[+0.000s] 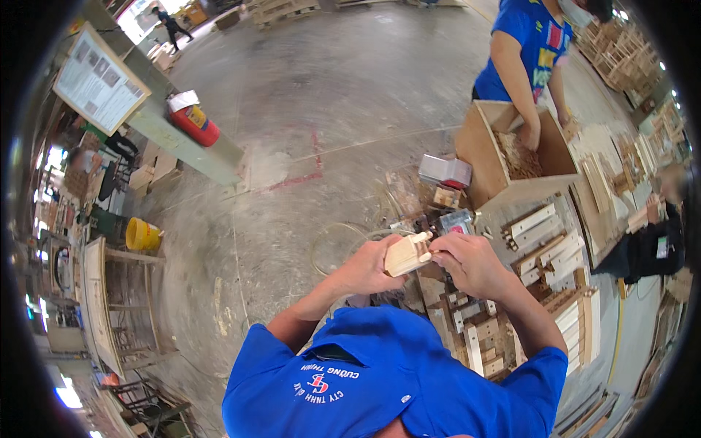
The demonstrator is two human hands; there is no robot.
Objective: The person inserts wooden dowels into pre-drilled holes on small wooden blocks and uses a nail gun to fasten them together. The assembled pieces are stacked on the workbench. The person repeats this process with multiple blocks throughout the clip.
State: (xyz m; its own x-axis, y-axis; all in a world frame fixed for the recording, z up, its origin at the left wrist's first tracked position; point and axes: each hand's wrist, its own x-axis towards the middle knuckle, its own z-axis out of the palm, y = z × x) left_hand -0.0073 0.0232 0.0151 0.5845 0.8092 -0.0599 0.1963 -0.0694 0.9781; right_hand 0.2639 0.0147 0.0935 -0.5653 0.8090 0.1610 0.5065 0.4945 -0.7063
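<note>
My left hand (365,270) is closed around a pale wooden block (401,258), held up in front of my chest. Short round dowels (421,237) stick out of the block's right end. At that same end, my right hand (473,266) pinches with thumb and fingertips by the lower dowel. The fingers hide most of what they grip, which looks like a dowel. Below and to the right of my right hand lie several cut wood pieces (475,350) on a work surface.
Across from me, a person in a blue shirt (522,55) reaches into a wooden box (482,164) of small wood pieces. A grey-and-red case (445,171) stands beside the box. To the left are a pillar with a fire extinguisher (193,120), a yellow bucket (142,235) and a wooden table frame (98,306).
</note>
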